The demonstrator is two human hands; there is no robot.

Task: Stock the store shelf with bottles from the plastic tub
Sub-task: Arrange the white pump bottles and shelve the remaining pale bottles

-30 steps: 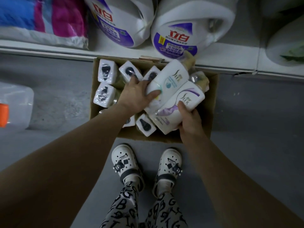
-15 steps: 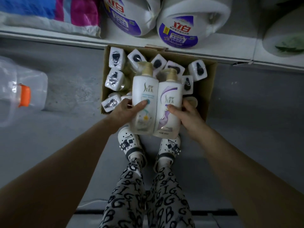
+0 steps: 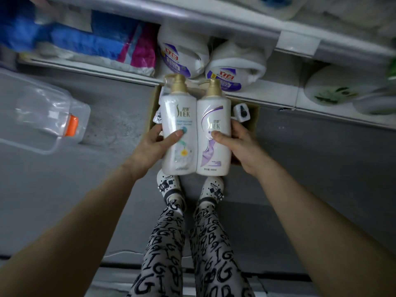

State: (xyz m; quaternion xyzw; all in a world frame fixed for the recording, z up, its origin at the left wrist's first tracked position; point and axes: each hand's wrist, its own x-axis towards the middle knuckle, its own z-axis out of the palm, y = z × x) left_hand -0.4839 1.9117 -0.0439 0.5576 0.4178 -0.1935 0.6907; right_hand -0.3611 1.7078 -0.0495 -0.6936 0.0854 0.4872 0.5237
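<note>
2 held btls [image 3: 179, 116] hide most of cardboard box [image 3: 254, 125]

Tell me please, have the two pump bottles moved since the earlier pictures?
Yes. The two pump bottles, held by the left hand and right hand, rose out of the cardboard box toward the shelf.

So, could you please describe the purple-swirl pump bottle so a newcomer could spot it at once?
Below the white store shelf, the right hand and left hand each hold a white plastic bottle with a gold pump, side by side. Yours is the purple-swirl bottle in the right hand; its neighbour is the yellow-flower bottle.
</note>
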